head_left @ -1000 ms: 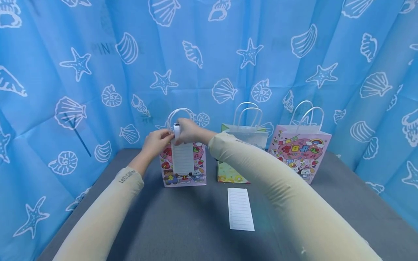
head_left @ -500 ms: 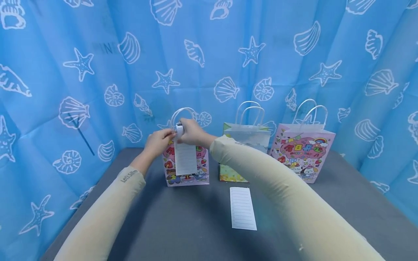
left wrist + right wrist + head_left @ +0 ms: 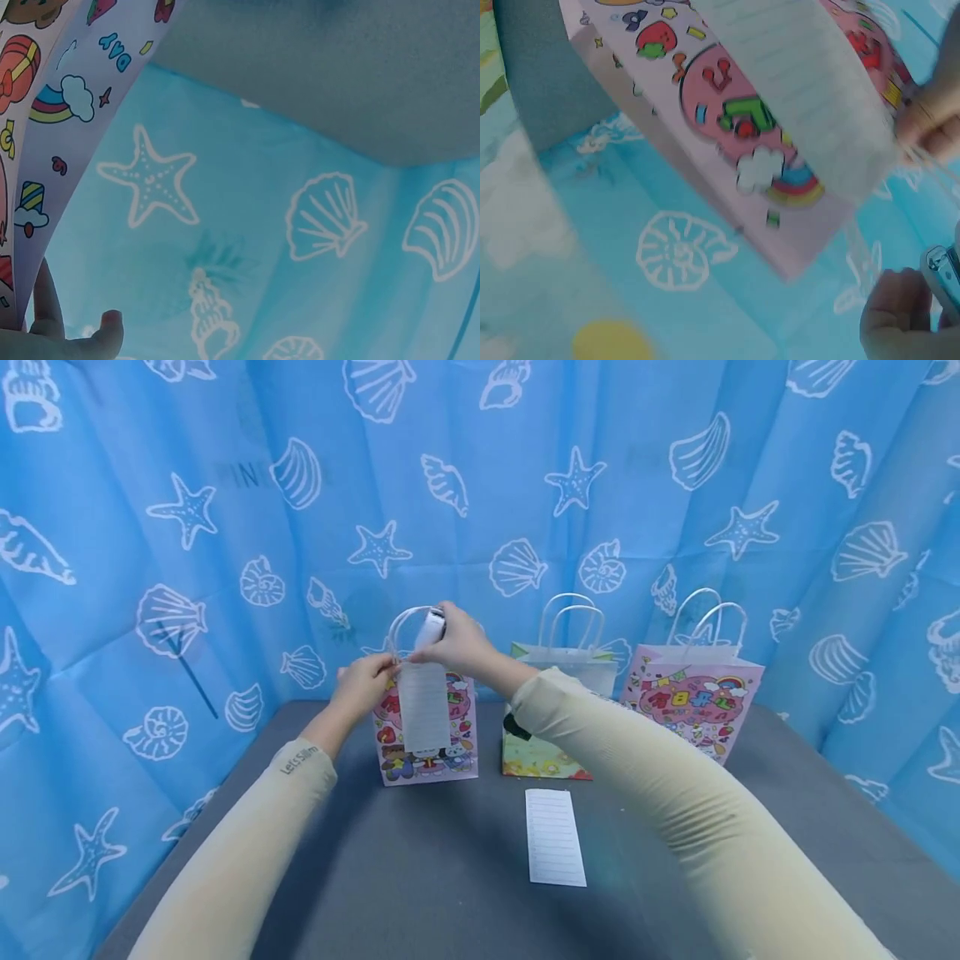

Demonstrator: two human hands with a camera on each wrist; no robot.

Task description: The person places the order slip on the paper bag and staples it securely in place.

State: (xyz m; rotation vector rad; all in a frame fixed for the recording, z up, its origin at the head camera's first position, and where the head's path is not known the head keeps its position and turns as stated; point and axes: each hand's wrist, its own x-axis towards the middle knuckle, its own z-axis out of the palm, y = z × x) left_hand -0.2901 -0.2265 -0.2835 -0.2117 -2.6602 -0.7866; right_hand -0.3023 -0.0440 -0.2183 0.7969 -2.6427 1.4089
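A lined paper slip (image 3: 423, 710) hangs against the front of the left pink cartoon gift bag (image 3: 462, 752), its top end at the bag's upper edge. My left hand (image 3: 362, 687) pinches that upper edge at its left corner, beside the slip. In my right hand (image 3: 467, 647) is a small white stapler (image 3: 431, 631), tilted and raised just over the bag's top, in front of the white handle. The right wrist view shows the stapler's metal end (image 3: 939, 261) apart from the slip (image 3: 832, 112).
A green gift bag (image 3: 547, 756) stands to the right, partly behind my right arm, and another pink bag (image 3: 693, 693) beyond it. A second lined slip (image 3: 555, 837) lies on the grey table (image 3: 420, 877). A blue shell-print curtain (image 3: 480, 468) hangs behind.
My right hand has moved up and right, taking the stapler off the top of the slip and bag. The slip stays at the bag's front. My left hand keeps its place.
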